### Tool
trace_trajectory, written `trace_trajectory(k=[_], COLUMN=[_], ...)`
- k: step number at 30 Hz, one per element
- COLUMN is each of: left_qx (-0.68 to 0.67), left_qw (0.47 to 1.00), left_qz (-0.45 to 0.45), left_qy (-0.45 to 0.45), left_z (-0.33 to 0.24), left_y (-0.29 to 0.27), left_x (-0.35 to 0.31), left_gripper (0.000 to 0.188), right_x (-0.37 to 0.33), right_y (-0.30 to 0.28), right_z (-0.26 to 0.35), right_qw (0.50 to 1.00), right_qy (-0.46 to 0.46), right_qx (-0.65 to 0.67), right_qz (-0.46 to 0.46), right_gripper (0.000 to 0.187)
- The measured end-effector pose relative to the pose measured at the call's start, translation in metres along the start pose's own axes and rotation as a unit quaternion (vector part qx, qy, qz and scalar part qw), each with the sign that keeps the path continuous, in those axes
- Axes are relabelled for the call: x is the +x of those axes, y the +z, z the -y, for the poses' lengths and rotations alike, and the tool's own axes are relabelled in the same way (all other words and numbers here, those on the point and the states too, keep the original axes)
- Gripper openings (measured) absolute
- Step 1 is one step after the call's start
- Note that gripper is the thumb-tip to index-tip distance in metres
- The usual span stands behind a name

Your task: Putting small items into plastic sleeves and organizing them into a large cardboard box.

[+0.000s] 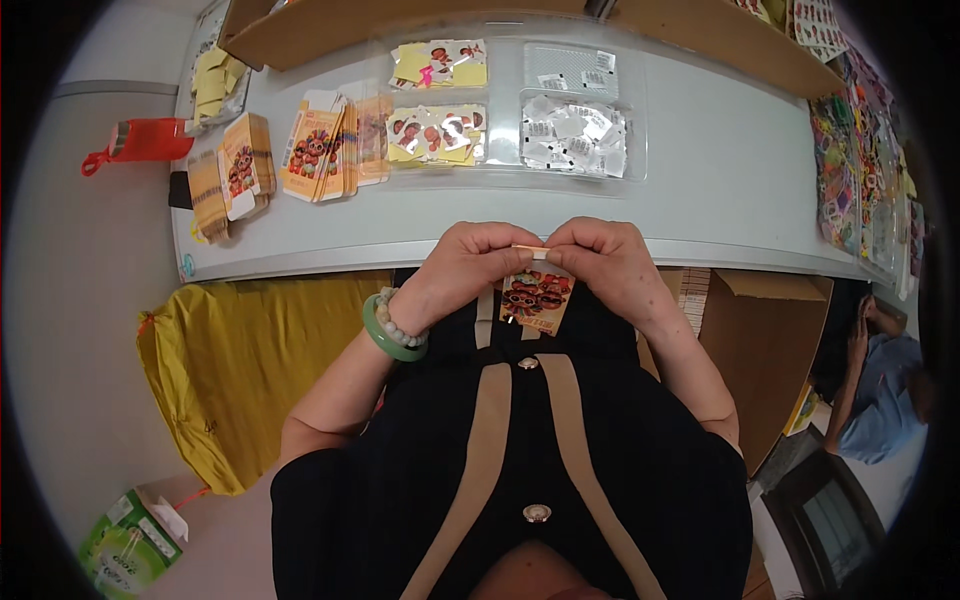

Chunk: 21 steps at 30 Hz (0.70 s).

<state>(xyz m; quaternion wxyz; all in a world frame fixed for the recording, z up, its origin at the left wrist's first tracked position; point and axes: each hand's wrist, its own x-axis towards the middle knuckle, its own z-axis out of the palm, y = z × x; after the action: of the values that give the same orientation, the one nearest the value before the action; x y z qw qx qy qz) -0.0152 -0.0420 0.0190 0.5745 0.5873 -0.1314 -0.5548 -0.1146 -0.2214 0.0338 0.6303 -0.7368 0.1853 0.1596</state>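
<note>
Between my two hands is a small orange printed card box [538,298] with cartoon figures on it, held over my lap just off the table's front edge. My left hand [478,262] pinches one corner of its upper end between thumb and fingers. On the opposite corner, my right hand [602,262] pinches in the same way, so the thumbs nearly meet. A pale flap shows at that end; whether anything lies inside the box is hidden. Ahead on the table, a clear plastic tray [505,180] holds stickers [436,132] and small white packets [573,137] in separate compartments.
Stacks of flat orange boxes [318,150] stand left of the tray, with more bundles [245,168] beside them. A red cup-like holder [150,140] hangs at the left edge. Bags of colourful items [850,170] lie at right. Another person [885,390] sits at far right.
</note>
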Motion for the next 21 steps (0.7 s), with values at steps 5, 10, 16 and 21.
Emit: trace_trajectory(k=[5, 10, 16, 21], left_qx=[-0.022, -0.003, 0.001, 0.107], left_qw=[0.999, 0.998, 0.995, 0.983], left_qz=[-0.038, 0.002, 0.006, -0.015], left_qy=[0.028, 0.058, 0.098, 0.147], left_z=[0.013, 0.023, 0.031, 0.027], left_y=[-0.003, -0.010, -0.012, -0.007], left_x=[-0.007, -0.012, -0.017, -0.018], left_gripper=[0.020, 0.023, 0.025, 0.026], right_x=[-0.008, -0.022, -0.028, -0.024], right_y=[0.012, 0.016, 0.019, 0.017], right_z=[0.003, 0.006, -0.003, -0.011], right_qw=[0.996, 0.975, 0.969, 0.968], right_qy=[-0.022, -0.119, -0.172, -0.173], right_qx=[-0.079, -0.177, -0.167, -0.170], right_qz=[-0.035, -0.058, -0.056, -0.059], right_gripper=[0.011, 0.015, 0.019, 0.021])
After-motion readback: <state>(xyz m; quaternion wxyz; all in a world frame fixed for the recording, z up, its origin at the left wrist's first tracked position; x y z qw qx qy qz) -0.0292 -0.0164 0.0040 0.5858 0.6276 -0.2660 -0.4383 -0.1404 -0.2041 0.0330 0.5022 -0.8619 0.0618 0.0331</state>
